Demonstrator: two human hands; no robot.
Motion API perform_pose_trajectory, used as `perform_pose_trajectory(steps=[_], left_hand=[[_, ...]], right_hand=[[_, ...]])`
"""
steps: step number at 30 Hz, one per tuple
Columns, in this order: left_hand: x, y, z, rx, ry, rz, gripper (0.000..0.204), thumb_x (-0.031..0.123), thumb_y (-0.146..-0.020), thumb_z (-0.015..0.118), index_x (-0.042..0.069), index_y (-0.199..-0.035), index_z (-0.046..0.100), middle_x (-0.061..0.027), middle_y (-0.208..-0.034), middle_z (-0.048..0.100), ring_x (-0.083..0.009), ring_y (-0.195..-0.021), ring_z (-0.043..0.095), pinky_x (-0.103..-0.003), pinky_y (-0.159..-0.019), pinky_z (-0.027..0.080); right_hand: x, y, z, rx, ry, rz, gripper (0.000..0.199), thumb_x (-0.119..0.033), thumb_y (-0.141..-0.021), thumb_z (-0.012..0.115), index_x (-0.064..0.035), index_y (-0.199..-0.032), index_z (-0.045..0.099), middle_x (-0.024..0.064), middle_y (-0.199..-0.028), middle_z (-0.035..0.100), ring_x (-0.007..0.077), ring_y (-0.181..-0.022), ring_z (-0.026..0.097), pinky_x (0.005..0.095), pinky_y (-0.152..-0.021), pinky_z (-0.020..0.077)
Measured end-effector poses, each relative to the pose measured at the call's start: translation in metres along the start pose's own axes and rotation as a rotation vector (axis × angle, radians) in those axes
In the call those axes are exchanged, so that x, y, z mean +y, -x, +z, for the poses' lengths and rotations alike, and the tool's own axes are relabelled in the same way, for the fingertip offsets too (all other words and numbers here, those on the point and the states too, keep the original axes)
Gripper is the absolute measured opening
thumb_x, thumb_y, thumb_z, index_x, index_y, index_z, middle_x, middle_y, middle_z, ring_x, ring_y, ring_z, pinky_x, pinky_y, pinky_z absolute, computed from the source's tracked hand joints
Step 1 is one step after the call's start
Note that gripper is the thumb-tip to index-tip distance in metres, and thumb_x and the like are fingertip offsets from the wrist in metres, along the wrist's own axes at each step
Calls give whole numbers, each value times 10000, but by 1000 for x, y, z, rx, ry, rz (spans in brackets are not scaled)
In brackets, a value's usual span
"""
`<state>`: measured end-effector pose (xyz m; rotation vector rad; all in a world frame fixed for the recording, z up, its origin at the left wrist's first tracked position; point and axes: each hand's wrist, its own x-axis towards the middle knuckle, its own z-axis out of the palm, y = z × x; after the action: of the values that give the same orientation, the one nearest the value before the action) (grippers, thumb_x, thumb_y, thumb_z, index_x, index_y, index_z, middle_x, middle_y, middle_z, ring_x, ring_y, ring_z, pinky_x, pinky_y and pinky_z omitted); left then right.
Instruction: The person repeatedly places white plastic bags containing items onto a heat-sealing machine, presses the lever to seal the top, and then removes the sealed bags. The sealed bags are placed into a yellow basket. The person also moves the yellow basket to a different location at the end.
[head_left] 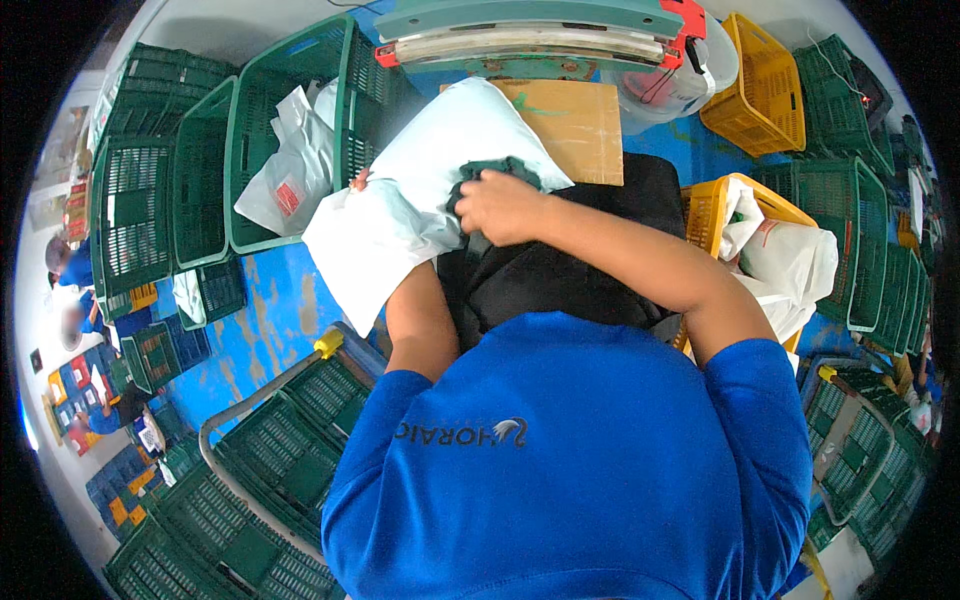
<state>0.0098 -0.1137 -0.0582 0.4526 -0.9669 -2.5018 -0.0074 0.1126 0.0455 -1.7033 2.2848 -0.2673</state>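
Loose film around a bunched cloth is the weak point

A white plastic bag (440,150) lies slantwise in front of the person, covering the left part of a cardboard sheet (590,135) and reaching out past that sheet's left edge. Against the bag's near side sits a bunched dark green cloth (515,168); whether it is inside the bag's mouth or only against it, I cannot tell. The right hand (505,208) has its fingers curled closed on this cloth. Of the left hand (361,180) only the fingertips show, at the bag's left side; the rest is behind the film, so how firmly it grips is hidden.

The likeliest trouble, I judge, is snagging: the cloth is a wad and the film beside it is creased, so a push or pull could drag both together, or split the film under a fingertip. If the left hand's hold is slight, the bag could slip off leftward, since its loose flap has no visible support past the black cloth (600,220).

Beyond the cardboard's far edge stands a long teal machine (530,20), perhaps a sealer; the bag's far corner is near enough that lifting it could brush the bar. Whether that is hot, I cannot tell. A green crate (240,170) stands to the left, a yellow crate (705,210) to the right.
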Motion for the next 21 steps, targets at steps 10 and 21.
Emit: perform_pose_trajectory(steps=[10,21], left_hand=[[0,-2,0,67,-141,-24,245,288,-982,400,103,-960,560,-36,-915,503,-173,-897,499,-299,-907,381],[5,4,8,45,36,-18,270,290,-983,364,79,-936,528,-43,-904,502,-173,-893,492,-282,-908,361]], right_hand=[[70,75,-4,-117,276,586,181,-182,-747,583,-105,-840,718,55,-879,667,241,-916,595,419,-818,432],[4,-12,-57,591,-37,6,185,-96,-712,550,-157,-843,665,5,-898,592,233,-968,544,414,-789,424]])
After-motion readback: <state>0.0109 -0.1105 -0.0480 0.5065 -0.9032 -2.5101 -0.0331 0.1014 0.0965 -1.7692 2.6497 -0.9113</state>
